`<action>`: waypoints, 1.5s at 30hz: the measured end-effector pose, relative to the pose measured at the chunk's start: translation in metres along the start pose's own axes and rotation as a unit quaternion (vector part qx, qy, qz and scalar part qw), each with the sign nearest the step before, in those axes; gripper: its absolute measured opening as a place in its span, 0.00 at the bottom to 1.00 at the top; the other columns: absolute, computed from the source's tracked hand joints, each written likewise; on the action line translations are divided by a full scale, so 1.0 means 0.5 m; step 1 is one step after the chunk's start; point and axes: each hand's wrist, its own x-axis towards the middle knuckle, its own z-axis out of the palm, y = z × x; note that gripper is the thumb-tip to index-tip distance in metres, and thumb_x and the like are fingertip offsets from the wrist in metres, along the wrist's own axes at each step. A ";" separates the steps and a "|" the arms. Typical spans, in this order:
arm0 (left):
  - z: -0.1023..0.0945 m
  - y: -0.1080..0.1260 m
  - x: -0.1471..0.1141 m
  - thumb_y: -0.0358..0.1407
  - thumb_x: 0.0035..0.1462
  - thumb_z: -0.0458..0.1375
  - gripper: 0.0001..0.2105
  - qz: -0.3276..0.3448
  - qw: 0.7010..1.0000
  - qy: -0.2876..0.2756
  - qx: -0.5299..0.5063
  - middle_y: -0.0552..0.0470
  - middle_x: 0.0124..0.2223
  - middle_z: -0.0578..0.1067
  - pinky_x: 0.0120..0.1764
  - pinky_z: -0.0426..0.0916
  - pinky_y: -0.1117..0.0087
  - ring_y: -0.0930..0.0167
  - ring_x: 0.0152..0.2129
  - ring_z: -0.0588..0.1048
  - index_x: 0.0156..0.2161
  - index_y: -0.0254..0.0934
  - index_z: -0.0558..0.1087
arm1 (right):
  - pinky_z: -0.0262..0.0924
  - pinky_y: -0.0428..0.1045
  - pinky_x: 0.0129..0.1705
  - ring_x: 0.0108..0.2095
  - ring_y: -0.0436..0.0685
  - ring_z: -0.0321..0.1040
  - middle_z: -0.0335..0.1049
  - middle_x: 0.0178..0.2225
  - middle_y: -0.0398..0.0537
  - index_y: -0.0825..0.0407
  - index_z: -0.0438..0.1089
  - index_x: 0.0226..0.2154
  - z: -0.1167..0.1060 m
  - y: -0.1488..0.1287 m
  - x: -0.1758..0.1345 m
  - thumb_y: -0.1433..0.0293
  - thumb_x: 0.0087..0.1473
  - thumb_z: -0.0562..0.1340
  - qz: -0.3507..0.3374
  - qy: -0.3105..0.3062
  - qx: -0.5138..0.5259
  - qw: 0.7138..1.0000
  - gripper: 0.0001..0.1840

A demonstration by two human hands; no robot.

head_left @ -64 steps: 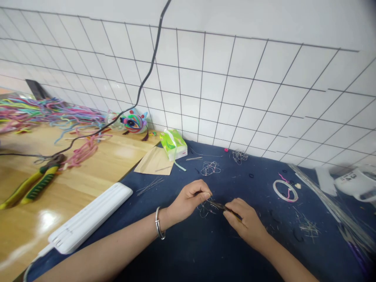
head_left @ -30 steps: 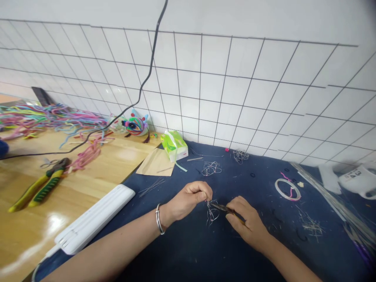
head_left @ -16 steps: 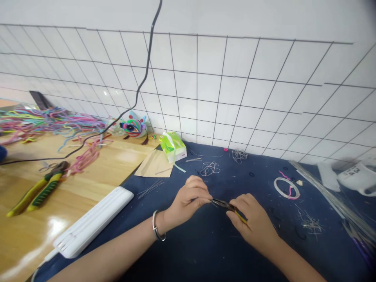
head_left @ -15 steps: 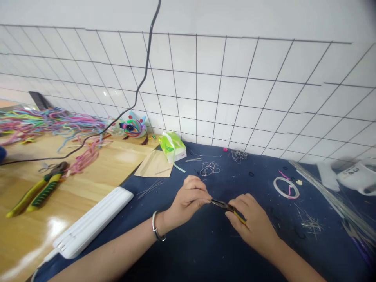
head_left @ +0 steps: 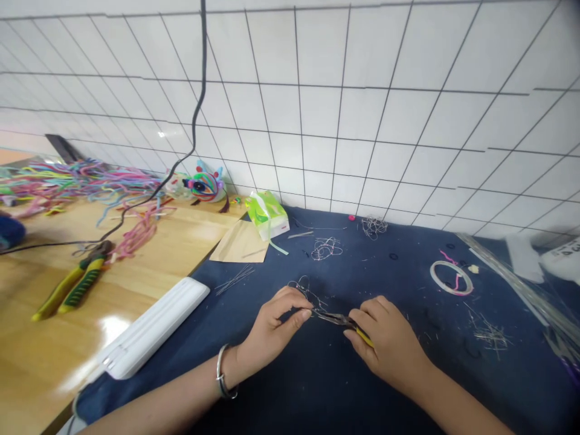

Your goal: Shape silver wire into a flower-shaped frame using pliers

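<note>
R hand (head_left: pixel 387 344) hides pt. of pliers' grips (head_left: pixel 364 337).

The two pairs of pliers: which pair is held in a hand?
The slim pliers, gripped by the right hand; the green-and-yellow pliers lie unheld on the wooden table.

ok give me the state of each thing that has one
Left grip: pinching bent wire
Right grip: closed around small pliers
Bent wire: looped
Small pliers: held, tips by wire
Large pliers: lying unheld, handles apart
Bracelet: worn
White ring: lying flat
Power strip: lying flat
</note>
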 end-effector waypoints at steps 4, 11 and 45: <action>-0.002 0.010 -0.021 0.31 0.56 0.53 0.03 -0.076 0.997 0.011 0.006 0.51 0.33 0.71 0.36 0.64 0.70 0.71 0.31 0.69 0.35 0.36 0.69 | 0.53 0.52 0.35 0.31 0.56 0.57 0.62 0.29 0.49 0.53 0.68 0.34 -0.005 -0.005 0.003 0.67 0.53 0.56 -0.006 0.017 0.000 1.000 0.08; 0.000 -0.005 -0.038 0.31 0.54 0.55 0.02 -0.074 0.996 0.045 -0.028 0.50 0.34 0.70 0.36 0.64 0.70 0.71 0.31 0.69 0.31 0.35 0.69 | 0.54 0.53 0.35 0.32 0.57 0.59 0.64 0.30 0.50 0.52 0.68 0.35 -0.005 -0.014 0.003 0.67 0.54 0.55 -0.004 0.015 0.008 1.000 0.09; 0.020 -0.001 -0.042 0.31 0.57 0.53 0.04 -0.079 0.985 0.038 -0.150 0.51 0.34 0.67 0.37 0.62 0.69 0.72 0.32 0.67 0.31 0.35 0.65 | 0.52 0.51 0.32 0.29 0.55 0.55 0.61 0.27 0.50 0.53 0.68 0.33 0.006 -0.053 0.004 0.69 0.54 0.54 -0.025 -0.014 -0.051 0.998 0.08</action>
